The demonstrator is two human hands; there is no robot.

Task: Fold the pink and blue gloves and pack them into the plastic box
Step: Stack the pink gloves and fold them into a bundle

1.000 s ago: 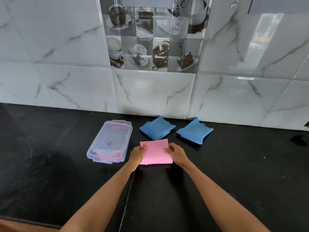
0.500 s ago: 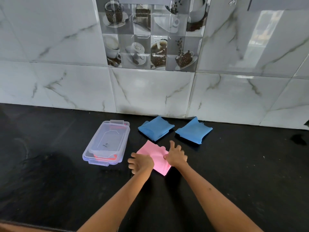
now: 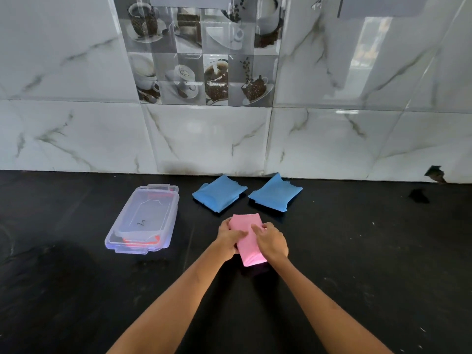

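Observation:
A folded pink glove [image 3: 248, 227] lies lengthwise on the black counter [image 3: 76, 290], a narrow strip pointing away from me. My left hand [image 3: 229, 236] grips its left edge and my right hand [image 3: 271, 241] presses on its right side; both cover its middle. Two folded blue gloves sit behind it near the wall, one [image 3: 219, 192] to the left, the other [image 3: 275, 192] to the right. The clear plastic box [image 3: 143, 221], lid on and something red showing inside, rests left of my hands.
A marble-tiled wall [image 3: 204, 139] with coffee-picture tiles rises right behind the blue gloves. A small dark chip [image 3: 435, 173] marks the wall's base at the far right. Bare counter stretches to both sides.
The pink glove went from a flat square to a tilted piece, and is now a narrow strip lying lengthwise. Both hands moved onto its sides.

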